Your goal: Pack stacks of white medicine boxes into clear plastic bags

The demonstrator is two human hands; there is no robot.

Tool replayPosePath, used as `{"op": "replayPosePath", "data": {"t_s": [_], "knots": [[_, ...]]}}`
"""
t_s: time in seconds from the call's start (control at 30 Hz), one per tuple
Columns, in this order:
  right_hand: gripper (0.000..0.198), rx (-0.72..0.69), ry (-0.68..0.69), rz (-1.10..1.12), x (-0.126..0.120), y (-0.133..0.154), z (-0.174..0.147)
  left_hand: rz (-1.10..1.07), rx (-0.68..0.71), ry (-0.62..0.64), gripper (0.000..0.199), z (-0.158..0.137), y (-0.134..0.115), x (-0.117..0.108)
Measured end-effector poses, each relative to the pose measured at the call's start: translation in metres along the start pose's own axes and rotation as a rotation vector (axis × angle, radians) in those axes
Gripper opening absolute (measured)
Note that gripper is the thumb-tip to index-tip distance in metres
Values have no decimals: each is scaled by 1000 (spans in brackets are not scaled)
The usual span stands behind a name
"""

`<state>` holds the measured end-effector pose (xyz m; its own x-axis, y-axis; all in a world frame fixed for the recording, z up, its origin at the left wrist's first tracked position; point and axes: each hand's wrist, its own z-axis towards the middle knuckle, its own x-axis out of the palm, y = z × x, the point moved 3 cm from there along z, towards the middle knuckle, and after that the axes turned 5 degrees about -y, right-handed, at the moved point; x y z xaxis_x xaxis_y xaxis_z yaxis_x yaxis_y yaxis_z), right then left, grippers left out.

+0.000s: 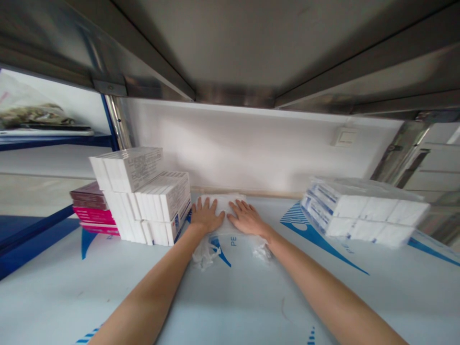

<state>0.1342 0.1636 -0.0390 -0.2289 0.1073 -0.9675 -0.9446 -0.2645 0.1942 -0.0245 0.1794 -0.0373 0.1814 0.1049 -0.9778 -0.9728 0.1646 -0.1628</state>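
Note:
Both my arms reach far into the shelf toward the back wall. My left hand (207, 216) lies flat with fingers spread on a thin white plastic bag (226, 225). My right hand (247, 218) rests palm down on the same bag, its fingers pointing inward to the left. The bag is spread flat, and its crumpled handle ends (206, 254) stick out toward me beside my wrists. Just left of my left hand stand stacked white boxes (158, 199). Whatever may lie under my palms is hidden.
Pink and maroon boxes (95, 211) sit behind the white stack at left. A plastic-wrapped tissue bundle (370, 208) stands at right. A steel shelf underside (230, 52) hangs low overhead. Film with blue print covers the shelf surface (244, 302). A switch (345, 137) is on the wall.

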Motion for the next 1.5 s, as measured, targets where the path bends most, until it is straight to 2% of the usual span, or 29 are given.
{"op": "replayPosePath", "data": {"t_s": [0.17,0.4,0.63,0.73,0.83,1.03,1.17,1.23,1.27,1.33,1.4,1.5], "knots": [[67,-9,5,37,0,-3,3,3,-36,-12,81,-2,-1,0],[68,21,-21,131,-12,-8,-10,-2,64,-26,76,-4,-13,-6],[67,58,-67,145,-29,-43,-49,-47,158,-5,77,-19,-57,-5],[68,55,-40,130,-35,-63,-62,-50,205,-5,76,-23,-72,-4],[65,32,-4,130,-39,-77,-69,-37,222,3,75,-20,-78,-3],[61,-44,-123,175,-61,-83,-80,-16,226,29,74,-8,-78,-15],[61,-117,-73,271,-75,-82,-101,-8,232,-18,73,-36,-74,-38],[64,-137,-44,289,-79,-82,-114,-11,389,8,69,-64,-77,-45],[65,-146,-34,283,-80,-81,-120,-9,468,65,66,-79,-78,-45],[68,-159,-5,255,-81,-81,-129,15,533,125,63,-105,-80,-42],[71,-161,34,233,-80,-82,-135,27,528,134,56,-120,-80,-35],[72,-155,55,271,-77,-85,-137,12,477,112,51,-124,-82,-25]]}}
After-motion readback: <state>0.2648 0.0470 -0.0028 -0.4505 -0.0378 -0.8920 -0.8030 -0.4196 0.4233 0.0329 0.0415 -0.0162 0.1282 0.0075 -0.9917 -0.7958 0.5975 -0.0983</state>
